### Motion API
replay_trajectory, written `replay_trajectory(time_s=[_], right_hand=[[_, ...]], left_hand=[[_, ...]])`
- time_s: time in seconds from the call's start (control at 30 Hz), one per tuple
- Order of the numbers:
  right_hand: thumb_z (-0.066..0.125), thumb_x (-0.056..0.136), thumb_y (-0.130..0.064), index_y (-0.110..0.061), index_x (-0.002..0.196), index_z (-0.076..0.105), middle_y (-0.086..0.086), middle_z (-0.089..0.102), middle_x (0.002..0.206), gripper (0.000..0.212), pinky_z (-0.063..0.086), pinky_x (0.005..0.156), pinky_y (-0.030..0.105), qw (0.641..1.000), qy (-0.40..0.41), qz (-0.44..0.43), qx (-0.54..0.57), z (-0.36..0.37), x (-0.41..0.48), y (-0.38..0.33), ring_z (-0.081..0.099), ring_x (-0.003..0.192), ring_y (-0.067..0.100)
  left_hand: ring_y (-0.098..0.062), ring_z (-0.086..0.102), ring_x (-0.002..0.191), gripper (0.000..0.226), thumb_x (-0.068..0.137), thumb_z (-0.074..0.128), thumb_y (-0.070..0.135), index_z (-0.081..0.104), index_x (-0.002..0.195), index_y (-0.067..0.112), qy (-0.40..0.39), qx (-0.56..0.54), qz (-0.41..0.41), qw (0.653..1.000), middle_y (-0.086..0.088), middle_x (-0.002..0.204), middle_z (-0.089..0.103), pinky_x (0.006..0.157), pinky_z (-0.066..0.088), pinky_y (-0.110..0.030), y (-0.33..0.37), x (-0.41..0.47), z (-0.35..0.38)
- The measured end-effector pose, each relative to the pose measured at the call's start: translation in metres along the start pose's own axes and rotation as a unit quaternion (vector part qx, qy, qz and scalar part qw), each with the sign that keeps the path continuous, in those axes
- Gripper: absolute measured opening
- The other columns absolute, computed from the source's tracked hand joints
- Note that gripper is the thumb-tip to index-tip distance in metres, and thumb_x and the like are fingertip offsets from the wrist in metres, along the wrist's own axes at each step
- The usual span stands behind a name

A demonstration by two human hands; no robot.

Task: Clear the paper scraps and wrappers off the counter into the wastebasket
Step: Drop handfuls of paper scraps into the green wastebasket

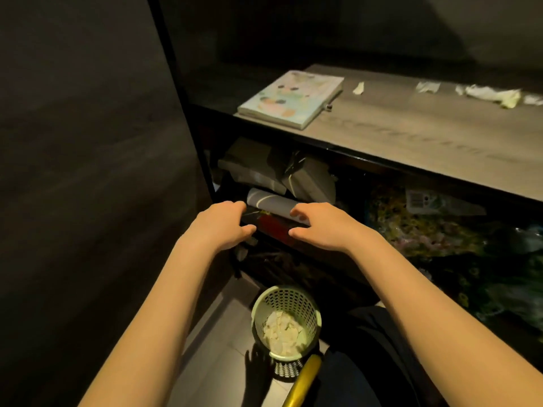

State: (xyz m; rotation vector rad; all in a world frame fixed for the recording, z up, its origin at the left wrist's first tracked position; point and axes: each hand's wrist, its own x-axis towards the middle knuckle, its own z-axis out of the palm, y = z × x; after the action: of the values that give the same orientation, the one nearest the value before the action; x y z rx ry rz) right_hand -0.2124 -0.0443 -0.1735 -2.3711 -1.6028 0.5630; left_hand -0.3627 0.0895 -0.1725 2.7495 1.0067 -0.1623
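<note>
Dim, warm light falls brightest on the counter (411,136); below it, shelves sink into blurred shadow, and straight edges bow toward the frame's borders.

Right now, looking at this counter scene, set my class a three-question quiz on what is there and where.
1. True or false: the pale green perforated plastic wastebasket already holds paper scraps.
2. Where do the white crumpled paper scraps lie? A) far right of the grey wood-grain counter B) on the pastel illustrated book C) on the floor
3. Fill in: the left hand and right hand are both ____ of any scrap.

Key: 1 true; 2 A; 3 empty.
</note>
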Motion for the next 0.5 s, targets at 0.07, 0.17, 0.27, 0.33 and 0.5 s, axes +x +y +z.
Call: replay_trajectory(time_s=[0.07, 0.17, 0.27, 0.33, 0.5], right_hand=[[0.054, 0.091, -0.041, -0.021, 0.134, 0.047, 0.003, 0.053, 0.135, 0.048, 0.045, 0.097, 0.039, 1.0, 0.027, -0.007, -0.004, -0.022, -0.011, -0.005, 0.052, 0.12, 0.022], [0.055, 0.092, -0.04, -0.021, 0.135, 0.047, 0.002, 0.053, 0.134, 0.048, 0.046, 0.096, 0.038, 0.998, 0.065, -0.012, -0.007, -0.054, -0.028, -0.009, 0.053, 0.118, 0.022], [0.055, 0.092, -0.038, -0.023, 0.134, 0.047, 0.0, 0.053, 0.133, 0.045, 0.047, 0.094, 0.036, 0.994, 0.109, -0.012, 0.011, -0.084, -0.045, -0.005, 0.052, 0.116, 0.019], [0.055, 0.092, -0.037, -0.024, 0.131, 0.05, 0.0, 0.055, 0.13, 0.042, 0.048, 0.091, 0.034, 0.99, 0.139, -0.007, 0.029, -0.102, -0.054, 0.002, 0.054, 0.11, 0.017], [0.057, 0.09, -0.039, -0.026, 0.127, 0.052, -0.002, 0.056, 0.126, 0.04, 0.046, 0.083, 0.028, 0.975, 0.217, 0.031, 0.029, -0.147, -0.073, 0.032, 0.056, 0.099, 0.013]], left_hand=[[-0.026, 0.051, 0.12, 0.045, 0.092, 0.051, 0.036, 0.045, 0.132, 0.015, 0.03, 0.002, 0.015, 0.999, -0.007, 0.132, 0.051, 0.098, 0.045, -0.043, 0.01, -0.006, -0.022], [-0.025, 0.051, 0.119, 0.044, 0.091, 0.051, 0.034, 0.047, 0.131, 0.015, 0.068, 0.01, 0.037, 0.997, -0.007, 0.131, 0.052, 0.098, 0.045, -0.043, 0.026, -0.007, -0.051], [-0.025, 0.051, 0.118, 0.046, 0.09, 0.052, 0.035, 0.047, 0.132, 0.017, 0.1, 0.021, 0.059, 0.993, -0.006, 0.129, 0.053, 0.097, 0.045, -0.043, 0.048, -0.002, -0.079], [-0.024, 0.051, 0.118, 0.046, 0.089, 0.054, 0.037, 0.048, 0.131, 0.017, 0.123, 0.021, 0.079, 0.989, -0.005, 0.13, 0.054, 0.097, 0.045, -0.042, 0.065, 0.002, -0.095], [-0.022, 0.052, 0.117, 0.045, 0.09, 0.054, 0.038, 0.048, 0.129, 0.018, 0.153, 0.018, 0.131, 0.979, -0.004, 0.13, 0.055, 0.097, 0.045, -0.038, 0.122, 0.02, -0.127]])
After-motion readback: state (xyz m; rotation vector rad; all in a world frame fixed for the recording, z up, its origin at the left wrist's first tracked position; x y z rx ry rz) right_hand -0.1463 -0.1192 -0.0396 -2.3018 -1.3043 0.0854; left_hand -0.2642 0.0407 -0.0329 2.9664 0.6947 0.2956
